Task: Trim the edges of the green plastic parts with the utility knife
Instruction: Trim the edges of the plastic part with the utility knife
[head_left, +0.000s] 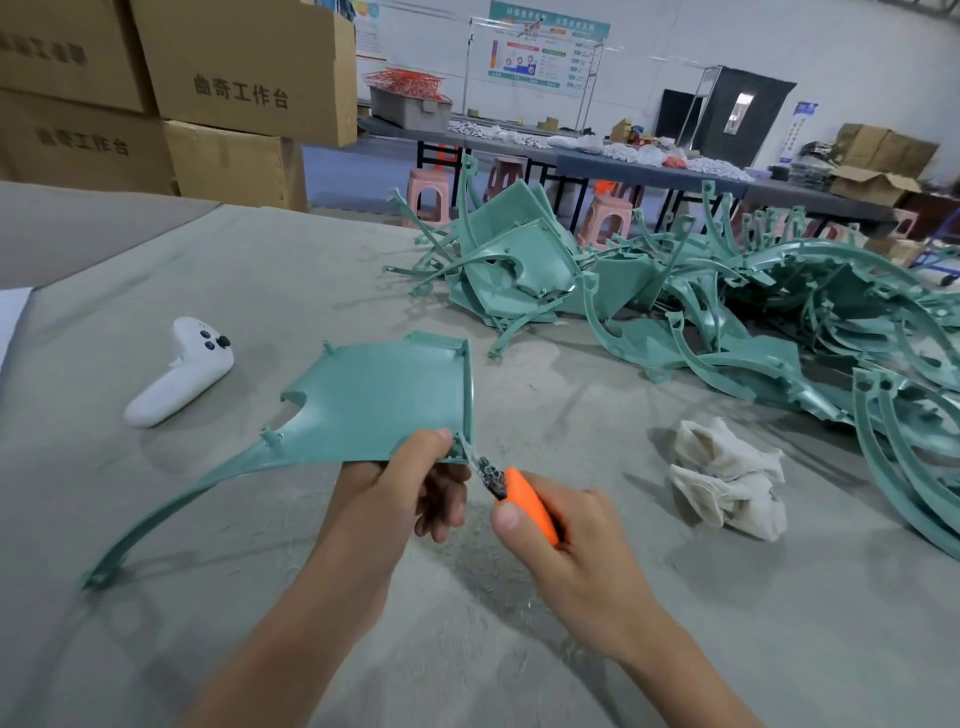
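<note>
A green plastic part (374, 400), a flat panel with a long curved arm that runs down to the left, is held above the grey table. My left hand (410, 478) pinches its near right corner, thumb on top and fingers underneath. My right hand (561, 545) grips an orange utility knife (524, 504). The knife's blade tip touches the panel's right edge at that corner, just beside my left thumb.
A big heap of green plastic parts (727, 312) covers the table's right and far side. A crumpled white cloth (727, 478) lies to the right of my hands. A white controller (182, 371) lies at the left. Cardboard boxes (208, 104) stand behind the table.
</note>
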